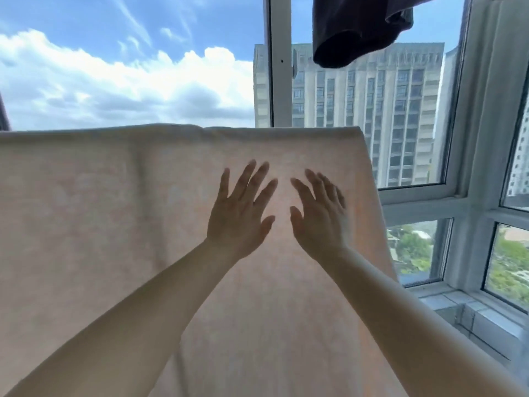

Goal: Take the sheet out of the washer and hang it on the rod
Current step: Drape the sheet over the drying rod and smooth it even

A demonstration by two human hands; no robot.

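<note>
Both forearms reach up from the bottom edge. Left hand and right hand flat, fingers spread, holding nothing, side by side against the sheet. Sheet draped over its top fold, backlit by the window. No readable text. Dark garment hangs top right.

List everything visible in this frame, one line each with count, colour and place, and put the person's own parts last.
sheet: one, pale pink, draped over a hidden support, filling the left and centre
dark garment: one, dark grey, hanging at the top right
window frame: white, several panes, running from the centre to the right
high-rise building: one large, grey, outside beyond the glass
trees: green, low outside at the right
sky with clouds: blue and white, upper left
left hand: one, fingers spread, in front of the sheet
right hand: one, fingers straight, in front of the sheet beside the left hand
</note>
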